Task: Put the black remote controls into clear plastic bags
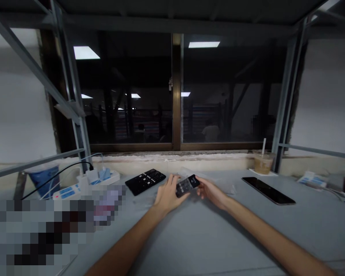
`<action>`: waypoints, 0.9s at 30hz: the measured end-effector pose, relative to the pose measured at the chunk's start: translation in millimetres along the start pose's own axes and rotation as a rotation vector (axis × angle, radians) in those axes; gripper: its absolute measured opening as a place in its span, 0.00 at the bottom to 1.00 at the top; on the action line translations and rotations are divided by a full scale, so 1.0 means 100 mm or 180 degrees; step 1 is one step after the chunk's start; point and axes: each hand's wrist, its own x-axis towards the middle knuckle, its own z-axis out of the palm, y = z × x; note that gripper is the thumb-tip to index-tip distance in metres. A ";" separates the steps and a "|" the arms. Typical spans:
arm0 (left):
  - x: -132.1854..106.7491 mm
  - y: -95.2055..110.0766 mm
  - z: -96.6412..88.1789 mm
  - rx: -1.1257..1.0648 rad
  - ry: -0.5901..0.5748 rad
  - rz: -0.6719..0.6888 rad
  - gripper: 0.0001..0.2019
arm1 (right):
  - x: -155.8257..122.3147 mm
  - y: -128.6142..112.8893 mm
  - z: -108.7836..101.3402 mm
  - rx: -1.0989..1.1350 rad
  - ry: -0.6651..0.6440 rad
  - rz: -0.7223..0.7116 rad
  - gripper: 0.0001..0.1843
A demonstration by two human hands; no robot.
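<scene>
Between my two hands is a small black remote control (188, 185), tilted, with buttons at its right end and a hazy, pale sheen over its left part. My left hand (167, 194) has its thumb and fingers around the left end. My right hand (209, 190) pinches the right end. Thin clear plastic (218, 180) lies behind and beside my hands; whether it wraps the remote I cannot tell. Left of my left hand, several black remote controls (145, 181) appear to lie side by side on the grey table (201, 237).
A dark phone-like slab (268, 190) lies at right, before a drink cup with a straw (262, 162). At left are a white power strip (84, 184) with plugs and cords, and a blue container (45, 179). Metal posts (287, 88) flank the window.
</scene>
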 end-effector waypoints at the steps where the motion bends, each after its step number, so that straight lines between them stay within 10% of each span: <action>1: 0.01 -0.04 0.00 0.0017 -0.0075 -0.0037 0.24 | 0.02 -0.02 -0.04 0.0027 0.0130 -0.0037 0.11; 9: 0.00 -0.28 0.00 0.0520 -0.0328 0.0336 0.24 | 0.02 -0.11 -0.24 0.0292 -0.0175 0.0371 0.08; 27: -0.04 -0.04 0.00 0.0334 -0.0358 0.1131 0.26 | 0.01 0.06 -0.33 -0.0913 -0.0515 0.0324 0.19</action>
